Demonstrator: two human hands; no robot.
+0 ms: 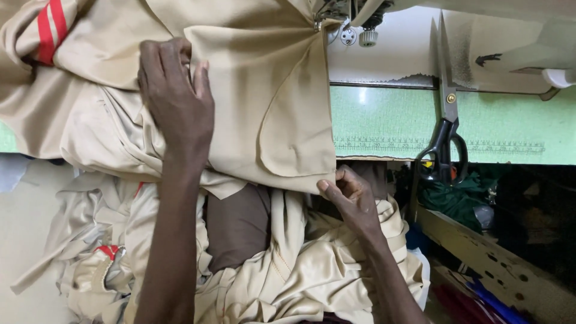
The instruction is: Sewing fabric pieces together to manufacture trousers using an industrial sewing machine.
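Beige fabric (270, 102) lies spread over the green sewing table (510, 129), its far edge gathered under the machine's presser foot (318, 23). The left hand (177, 99) rests flat on the cloth, fingers extended and close together, pressing rather than gripping — the fabric lies directly beneath and around it. The right hand (351, 198) sits at the table's near edge, thumb and fingers pinched on the fabric's lower corner; black-handled scissors (447, 120) lie well apart, to its right.
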